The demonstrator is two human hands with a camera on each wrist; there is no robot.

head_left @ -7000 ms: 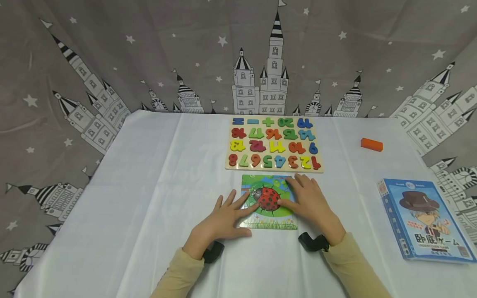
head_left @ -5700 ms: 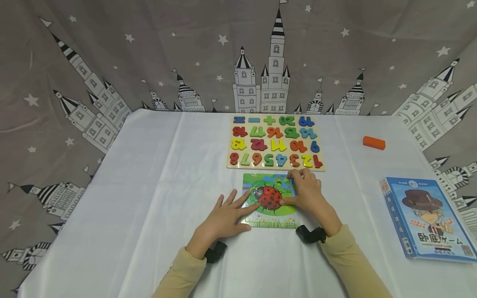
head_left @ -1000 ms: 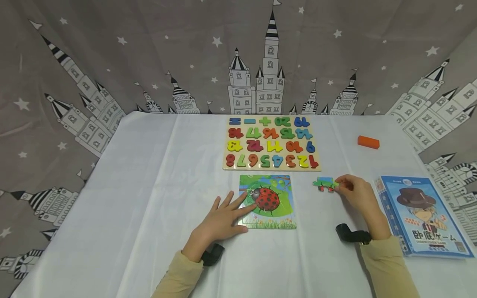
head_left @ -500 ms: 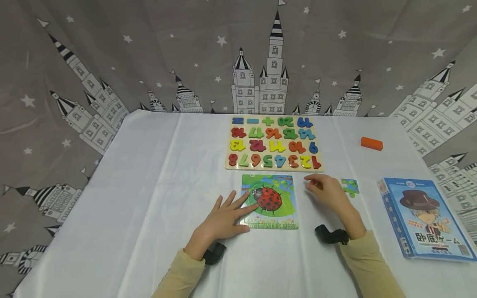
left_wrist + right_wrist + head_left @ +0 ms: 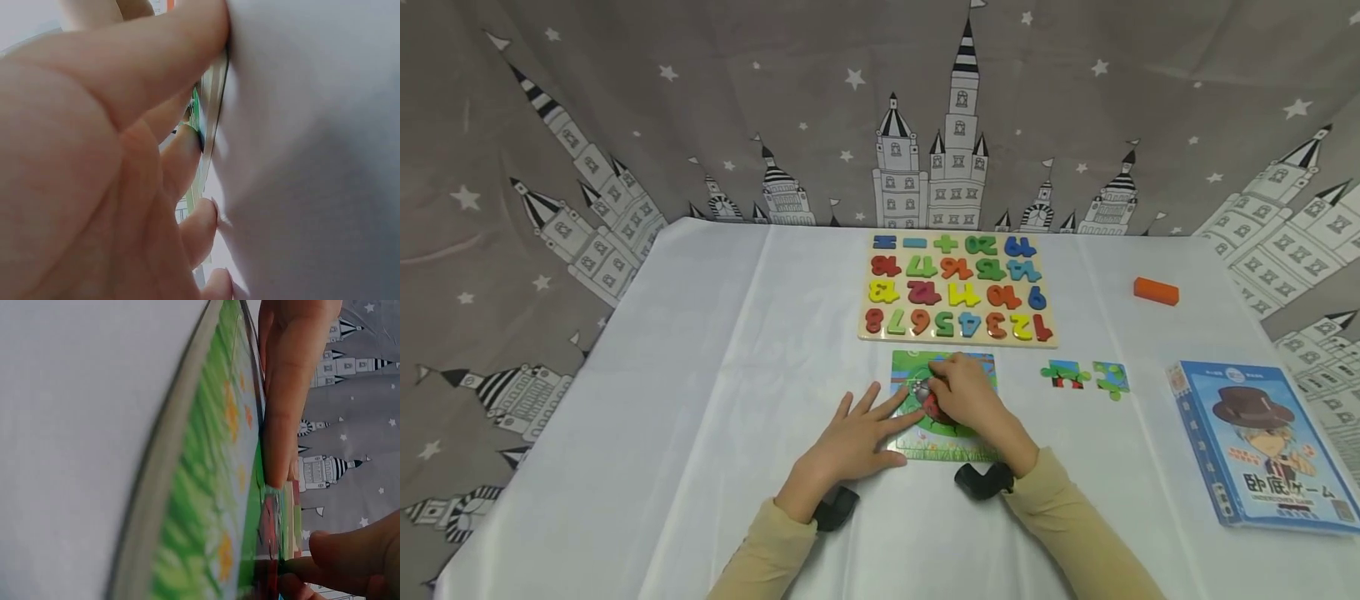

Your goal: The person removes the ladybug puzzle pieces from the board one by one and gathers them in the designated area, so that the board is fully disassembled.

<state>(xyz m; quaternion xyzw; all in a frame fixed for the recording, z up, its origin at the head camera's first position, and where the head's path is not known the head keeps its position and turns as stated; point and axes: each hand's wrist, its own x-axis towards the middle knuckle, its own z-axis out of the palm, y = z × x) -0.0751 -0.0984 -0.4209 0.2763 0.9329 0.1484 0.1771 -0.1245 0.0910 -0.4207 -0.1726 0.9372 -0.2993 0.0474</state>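
Note:
In the head view, a square ladybug jigsaw puzzle (image 5: 951,452) lies on the white tabletop. My left hand (image 5: 850,442) rests at its left side with spread fingers, the fingertips on the picture. Over the puzzle's upper middle sits my right hand (image 5: 973,398), covering much of the ladybug (image 5: 929,405). In the right wrist view, a fingertip touches the picture while the thumb (image 5: 331,547) stands apart from it; I see no piece between them. Two loose puzzle pieces lie to the right: one with red marks (image 5: 1063,372), one with green shapes (image 5: 1111,377).
Behind the puzzle lies a wooden number board (image 5: 955,340) filled with coloured digits. An orange block (image 5: 1156,291) is at the back right. A blue game box (image 5: 1270,450) stands by the right edge. A grey castle-print curtain (image 5: 760,83) hangs behind the table.
Two pieces, in the puzzle earlier, now lie to its right. My right hand has left the red-marked one and moved left onto the picture. My left hand has stayed.

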